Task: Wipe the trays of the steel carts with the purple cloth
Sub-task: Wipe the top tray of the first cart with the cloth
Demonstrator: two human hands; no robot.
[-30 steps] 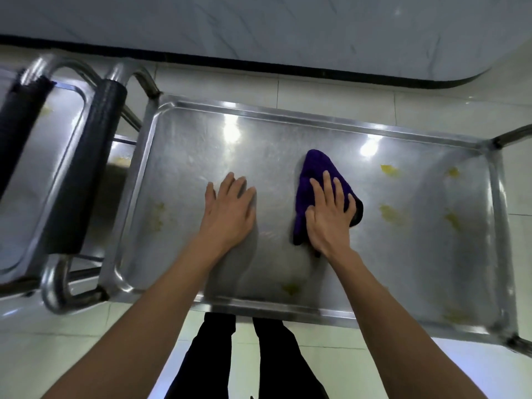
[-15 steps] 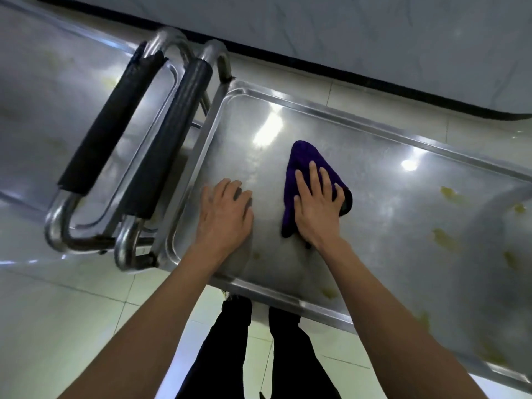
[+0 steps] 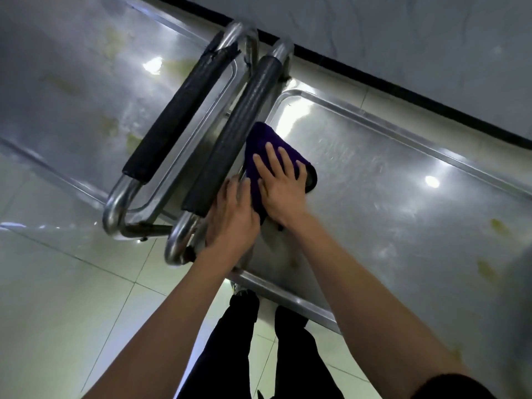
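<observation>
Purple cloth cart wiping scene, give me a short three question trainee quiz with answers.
1. True or false: the right hand presses flat on the purple cloth.
2. Which end of the tray is the cloth at? A) by the black handle B) the far end from the handle
3. Fill in: yellowish stains show on the tray to the ___ of the cloth.

Key: 1 true. 2 A. 3 right. The left hand lies just beside the cloth.
</observation>
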